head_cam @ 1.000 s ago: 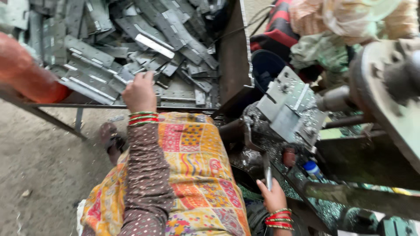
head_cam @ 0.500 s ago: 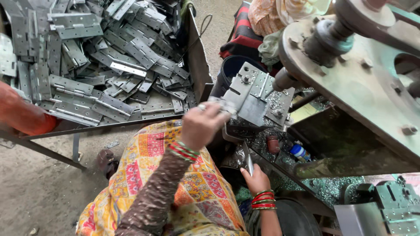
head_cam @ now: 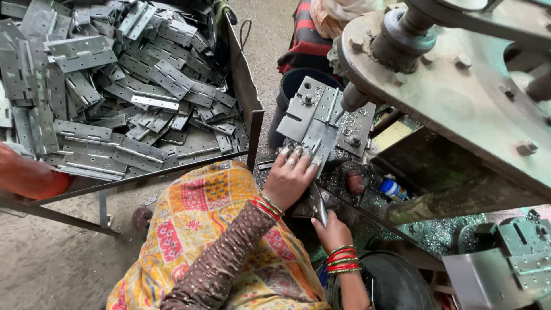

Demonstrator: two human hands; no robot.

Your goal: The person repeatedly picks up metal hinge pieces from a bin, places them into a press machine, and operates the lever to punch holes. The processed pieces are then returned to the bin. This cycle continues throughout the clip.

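Two hands at work under the head camera. Left hand (head_cam: 288,179) laid flat on the lower edge of a grey metal plate (head_cam: 314,123) on the press die, fingers (head_cam: 296,155) spread and pressed onto that plate, one ring on one of them. Right hand (head_cam: 333,232) lower down and just beside the left wrist, fingers curled around one slim metal piece (head_cam: 321,209) pointing upward; how tightly pinched, impossible to tell. Several red and green bangles on each wrist.

Just beyond the left fingers, one heavy press machine (head_cam: 459,92) with a round shaft above the plate. To the right of both hands, one small blue-capped bottle (head_cam: 391,188) amid metal shavings. Well to the left of the fingers, one tray (head_cam: 244,86) heaped with grey metal hinges (head_cam: 115,97), too many to count. At the far left edge, one orange sleeve (head_cam: 31,178) of another person.
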